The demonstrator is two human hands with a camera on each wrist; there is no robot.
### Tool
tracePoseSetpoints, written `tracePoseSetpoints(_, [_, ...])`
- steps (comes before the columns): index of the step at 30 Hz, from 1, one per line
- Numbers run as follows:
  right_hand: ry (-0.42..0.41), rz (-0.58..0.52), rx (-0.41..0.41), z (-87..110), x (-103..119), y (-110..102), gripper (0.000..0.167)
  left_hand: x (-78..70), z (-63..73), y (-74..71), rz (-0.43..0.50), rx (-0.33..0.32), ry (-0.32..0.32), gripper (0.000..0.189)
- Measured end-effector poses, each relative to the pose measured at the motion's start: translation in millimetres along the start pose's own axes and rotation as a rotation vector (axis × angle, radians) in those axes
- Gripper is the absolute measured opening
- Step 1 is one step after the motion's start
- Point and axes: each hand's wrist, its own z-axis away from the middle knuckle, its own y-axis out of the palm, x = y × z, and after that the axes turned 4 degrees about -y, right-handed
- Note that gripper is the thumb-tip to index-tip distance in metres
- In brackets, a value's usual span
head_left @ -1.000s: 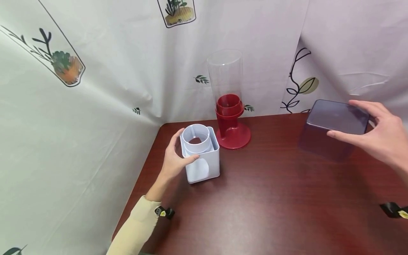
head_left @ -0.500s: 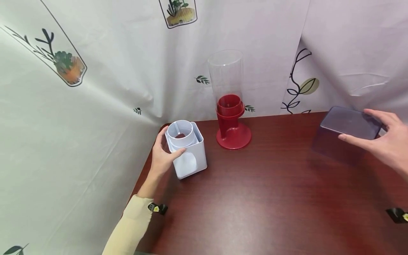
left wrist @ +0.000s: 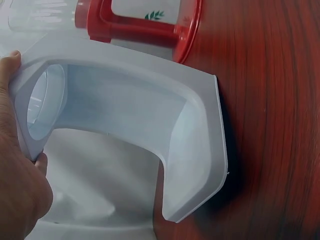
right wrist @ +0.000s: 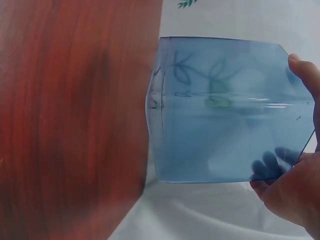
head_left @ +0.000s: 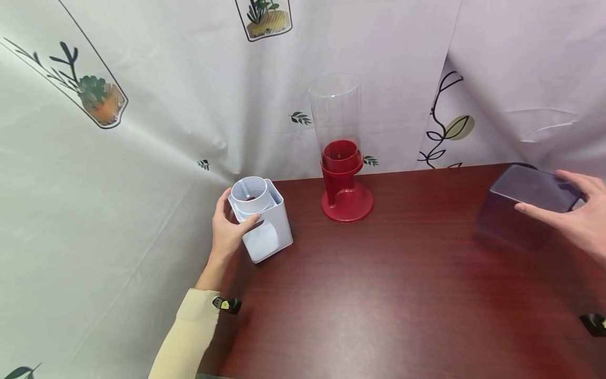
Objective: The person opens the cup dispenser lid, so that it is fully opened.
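Note:
In the head view my left hand (head_left: 226, 231) grips a white, box-shaped dispenser base (head_left: 280, 226) by its upper end, thumb on the near side. A round collar rises from the base's top, and the left wrist view shows its hollow, cut-away body (left wrist: 120, 100). The base leans a little; whether its bottom touches the table is unclear. At the right, my right hand (head_left: 584, 218) holds a translucent blue-grey box (head_left: 532, 187) across its top, thumb and fingers on opposite sides. Through the box's wall (right wrist: 215, 135), fingertips show in the right wrist view.
Between the hands, at the back of the dark red wooden table (head_left: 379, 295), stands a red dispenser stand (head_left: 351, 206) with a clear cylinder (head_left: 335, 116) on top. White patterned sheeting (head_left: 189, 105) hangs behind the table and along its left side.
My left hand has moved the white base leftward, away from the red stand, and it leans more. My right hand has carried the translucent box to the right and slightly lower in view.

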Motion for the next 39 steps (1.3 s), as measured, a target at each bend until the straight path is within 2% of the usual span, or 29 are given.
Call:
tracePoseSetpoints(10, [0.039,0.043,-0.053,1.3,-18.2,4.0,0.091,6.8,-7.8,-15.3,0.003,-0.044,-0.036,0.096])
tracePoseSetpoints(15, [0.078,-0.006,-0.088,0.6,-26.8,6.0,0.088,8.7,-9.5,-23.1,-0.023,-0.073,-0.035,0.09])
tracePoseSetpoints(20, [0.116,-0.034,-0.13,0.6,-36.0,7.2,0.088,12.6,-12.2,-30.9,-0.078,-0.118,-0.035,0.092])
tracePoseSetpoints(26, [0.14,0.001,-0.184,1.9,-45.1,10.9,0.087,18.6,-14.4,-40.3,-0.097,-0.166,-0.03,0.094])
tracePoseSetpoints(31, [0.181,0.026,-0.183,1.9,-51.4,11.9,0.088,23.1,-16.2,-44.9,-0.08,-0.195,-0.043,0.095])
tracePoseSetpoints(34, [0.205,0.055,-0.157,1.9,-54.0,11.5,0.088,19.9,-15.5,-44.5,-0.08,-0.206,-0.05,0.095])
tracePoseSetpoints(36, [0.223,0.076,-0.127,2.1,-55.7,10.9,0.09,13.1,-13.6,-42.3,-0.088,-0.205,-0.055,0.093])
tracePoseSetpoints(39, [0.244,0.069,-0.123,2.1,-58.3,11.3,0.091,2.2,-11.1,-38.5,-0.097,-0.199,-0.06,0.092])
